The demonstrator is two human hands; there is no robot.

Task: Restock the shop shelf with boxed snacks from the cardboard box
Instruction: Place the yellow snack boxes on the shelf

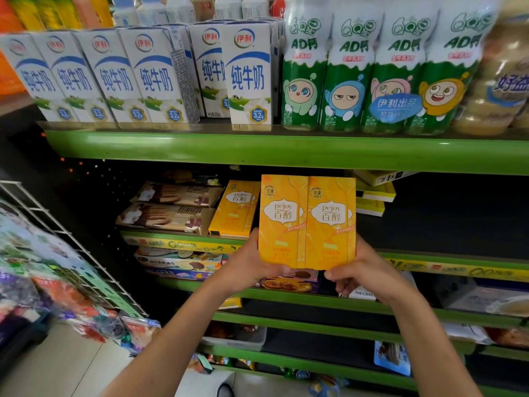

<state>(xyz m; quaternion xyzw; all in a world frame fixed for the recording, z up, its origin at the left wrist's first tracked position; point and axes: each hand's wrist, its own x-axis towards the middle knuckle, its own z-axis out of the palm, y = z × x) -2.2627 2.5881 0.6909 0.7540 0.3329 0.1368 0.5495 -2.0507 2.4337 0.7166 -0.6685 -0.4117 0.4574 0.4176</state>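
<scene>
Two yellow snack boxes [307, 222] stand upright side by side, pressed edge to edge, held up in front of the middle shelf [183, 244] of a green shop rack. The left hand [248, 267] grips the lower left corner of the pair, thumb on the front face and fingers curled behind; the right hand [361, 272] grips the lower right corner, its fingers curled under the bottom edge. Both boxes hang in the air, apart from the shelf board. Just to their left, a third yellow box [235, 209] of the same kind stands on the middle shelf, and beside that lie two stacked brown biscuit packs [169, 207]. Behind the held pair, to the right, more yellow boxes [372, 196] lie flat in a small pile at the back of the shelf. On the top shelf [286, 150] above stand white milk cartons [143, 78] on the left and green-and-white drink bottles [378, 78] on the right. Lower shelves carry mixed packets, too blurred to tell apart. A white wire rack [71, 242] with snack bags stands at the left. The cardboard box is out of view.
</scene>
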